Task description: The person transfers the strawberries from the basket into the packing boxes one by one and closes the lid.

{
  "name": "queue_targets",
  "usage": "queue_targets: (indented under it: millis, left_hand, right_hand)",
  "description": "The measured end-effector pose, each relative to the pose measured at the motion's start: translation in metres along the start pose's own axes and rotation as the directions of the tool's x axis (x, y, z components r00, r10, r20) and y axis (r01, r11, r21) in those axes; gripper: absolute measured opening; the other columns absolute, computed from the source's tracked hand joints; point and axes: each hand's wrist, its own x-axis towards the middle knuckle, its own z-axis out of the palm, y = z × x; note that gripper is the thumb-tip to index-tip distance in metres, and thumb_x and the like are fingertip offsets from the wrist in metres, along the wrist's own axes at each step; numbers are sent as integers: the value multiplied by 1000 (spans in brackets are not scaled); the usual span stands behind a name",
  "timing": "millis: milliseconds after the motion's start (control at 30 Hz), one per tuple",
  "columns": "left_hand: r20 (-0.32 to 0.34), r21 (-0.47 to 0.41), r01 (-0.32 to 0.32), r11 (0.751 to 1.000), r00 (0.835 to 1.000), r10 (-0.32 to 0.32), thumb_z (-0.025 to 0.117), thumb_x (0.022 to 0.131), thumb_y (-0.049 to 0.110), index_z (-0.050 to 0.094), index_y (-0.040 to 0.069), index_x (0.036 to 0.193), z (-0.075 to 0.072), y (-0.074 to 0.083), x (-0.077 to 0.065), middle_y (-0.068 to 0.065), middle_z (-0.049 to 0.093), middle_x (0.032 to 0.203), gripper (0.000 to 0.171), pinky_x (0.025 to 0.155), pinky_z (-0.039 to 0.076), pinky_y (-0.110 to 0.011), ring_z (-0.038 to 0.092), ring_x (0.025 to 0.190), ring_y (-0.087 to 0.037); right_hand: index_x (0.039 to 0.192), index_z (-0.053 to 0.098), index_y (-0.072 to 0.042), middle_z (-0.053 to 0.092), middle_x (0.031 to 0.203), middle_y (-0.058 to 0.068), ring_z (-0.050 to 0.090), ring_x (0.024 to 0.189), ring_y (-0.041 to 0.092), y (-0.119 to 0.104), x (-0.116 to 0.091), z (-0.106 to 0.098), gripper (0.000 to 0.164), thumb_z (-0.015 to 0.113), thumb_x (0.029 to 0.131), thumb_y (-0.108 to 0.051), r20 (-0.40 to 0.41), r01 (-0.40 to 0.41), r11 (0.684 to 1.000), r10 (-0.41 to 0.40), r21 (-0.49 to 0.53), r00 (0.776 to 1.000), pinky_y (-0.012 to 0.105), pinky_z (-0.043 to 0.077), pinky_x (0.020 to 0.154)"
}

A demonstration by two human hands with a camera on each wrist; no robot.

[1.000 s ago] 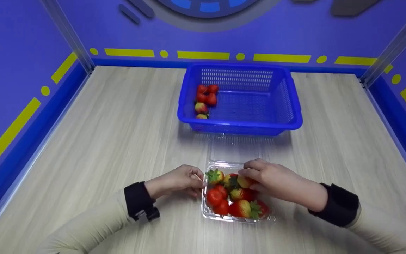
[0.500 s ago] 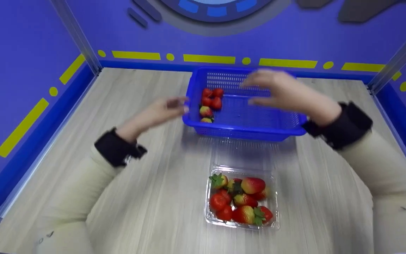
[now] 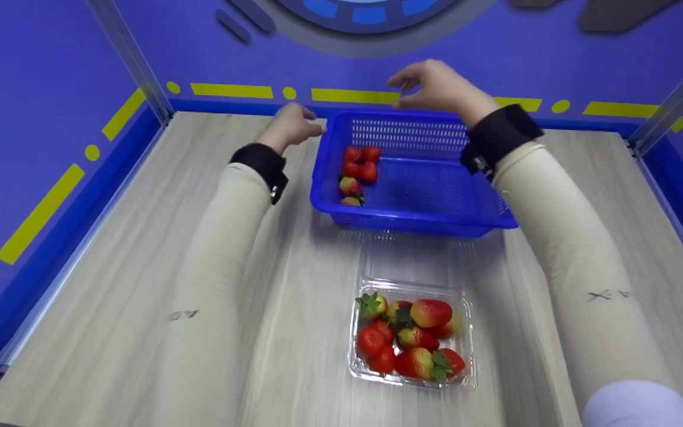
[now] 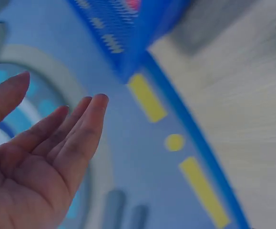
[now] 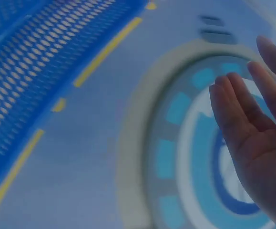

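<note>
My left hand hovers by the far left corner of the blue basket, holding nothing; the left wrist view shows its fingers extended. Above the basket's back rim is my right hand, also holding nothing, with its fingers loosely spread. Inside the basket, along its left side, lie several small red fruits and two yellow-red strawberries. Nearer to me, an open clear plastic clamshell box holds strawberries and a cluster of red fruits at its left side.
The clamshell's clear lid lies flat on the wooden table, reaching toward the basket's front. Blue panels with yellow marks enclose the back and both sides of the table.
Both hands have left the clamshell and moved forward, up to the far end of the basket. A strawberry that the right hand touched now lies on the others in the clamshell.
</note>
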Motion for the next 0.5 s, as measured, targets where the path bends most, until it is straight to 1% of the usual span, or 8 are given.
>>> queue_targets:
  millis: [100, 200, 267, 333, 400, 433, 500]
  left_hand:
    - [-9, -2, 75, 997, 997, -75, 61, 102, 24, 48, -5, 148, 17, -8, 11, -23, 63, 140, 56, 102, 56, -36, 65, 110, -27]
    - [-18, -26, 119, 993, 993, -119, 63, 102, 22, 52, -7, 143, 30, -16, 17, -24, 67, 132, 52, 93, 60, -34, 66, 94, -22]
    - [-24, -49, 140, 989, 990, -141, 65, 100, 19, 57, -9, 136, 37, -19, 22, -23, 69, 127, 46, 79, 62, -29, 66, 78, -18]
    - [-29, -77, 160, 984, 986, -163, 67, 99, 16, 62, -10, 129, 42, -21, 26, -22, 71, 119, 40, 68, 62, -24, 63, 62, -13]
    - [-41, -83, 180, 980, 982, -184, 69, 97, 13, 65, -11, 121, 44, -24, 29, -20, 70, 109, 34, 54, 58, -20, 56, 47, -9]
    - [-50, -83, 190, 978, 980, -194, 70, 96, 13, 67, -11, 119, 45, -25, 28, -18, 70, 104, 33, 49, 55, -18, 52, 43, -7]
    - [-67, -58, 199, 978, 977, -203, 71, 96, 14, 68, -10, 117, 46, -26, 27, -18, 70, 103, 32, 52, 58, -21, 54, 46, -9]
  right_hand:
    - [137, 61, 3, 63, 137, 27, 60, 125, 42, 16, 10, 20, 46, 70, 94, -11, 85, -32, 999, 32, -2, 996, 52, 49, 112]
    - [135, 63, 3, 65, 136, 27, 62, 123, 41, 26, 16, 40, 44, 69, 92, -7, 156, -41, 999, 43, -16, 987, 51, 50, 111]
    - [134, 64, 3, 65, 136, 26, 63, 123, 41, 30, 18, 53, 43, 69, 92, -5, 187, -37, 999, 42, -29, 981, 50, 51, 110]
    - [134, 64, 3, 66, 136, 25, 63, 122, 41, 31, 20, 66, 44, 69, 91, -4, 215, -44, 999, 49, -30, 975, 50, 51, 110]
    - [133, 64, 3, 66, 135, 25, 63, 122, 41, 29, 23, 79, 44, 70, 90, -4, 245, -37, 999, 45, -35, 968, 50, 51, 109]
    - [133, 65, 3, 66, 135, 25, 63, 122, 41, 29, 24, 85, 44, 70, 89, -3, 258, -31, 999, 40, -36, 965, 50, 51, 109]
    - [132, 65, 4, 67, 134, 25, 62, 123, 42, 27, 26, 96, 45, 71, 88, -3, 287, -20, 999, 29, -33, 958, 51, 51, 109]
